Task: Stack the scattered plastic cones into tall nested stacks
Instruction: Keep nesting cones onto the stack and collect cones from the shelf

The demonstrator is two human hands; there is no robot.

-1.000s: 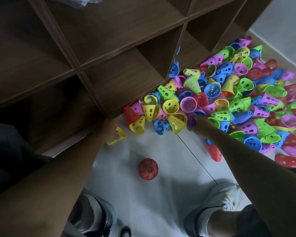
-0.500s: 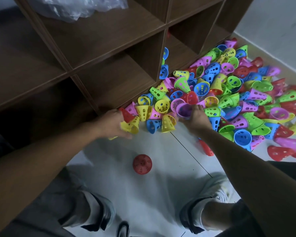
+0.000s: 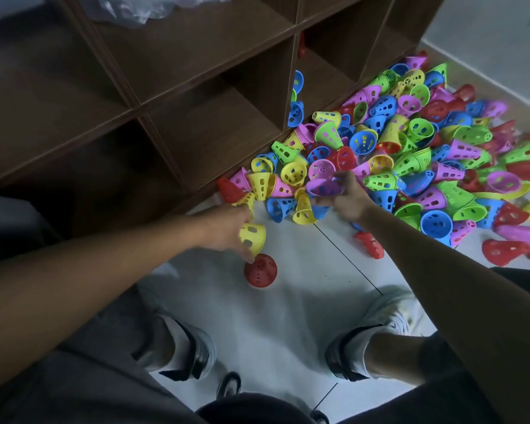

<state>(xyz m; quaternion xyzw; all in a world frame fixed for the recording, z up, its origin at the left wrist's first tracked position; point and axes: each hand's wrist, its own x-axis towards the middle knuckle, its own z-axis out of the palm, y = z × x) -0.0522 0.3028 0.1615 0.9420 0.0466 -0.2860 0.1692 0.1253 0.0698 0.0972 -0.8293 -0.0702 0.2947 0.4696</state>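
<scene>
Left hand (image 3: pixel 227 223) has pulled back from pile edge, gripping yellow cone (image 3: pixel 252 237), now just above lone red cone (image 3: pixel 260 270) on floor. Right hand (image 3: pixel 348 195) has lifted purple cone (image 3: pixel 323 187) out of cone pile (image 3: pixel 410 154) beside wooden shelf (image 3: pixel 196 87). Judgement: 2 cones picked, nesting not yet begun.

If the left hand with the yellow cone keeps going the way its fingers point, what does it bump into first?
Probably the red cone standing alone on the floor. The left hand holds the yellow cone with its fingers pointing down toward it, almost touching in this view, though one camera cannot settle the depth.
</scene>
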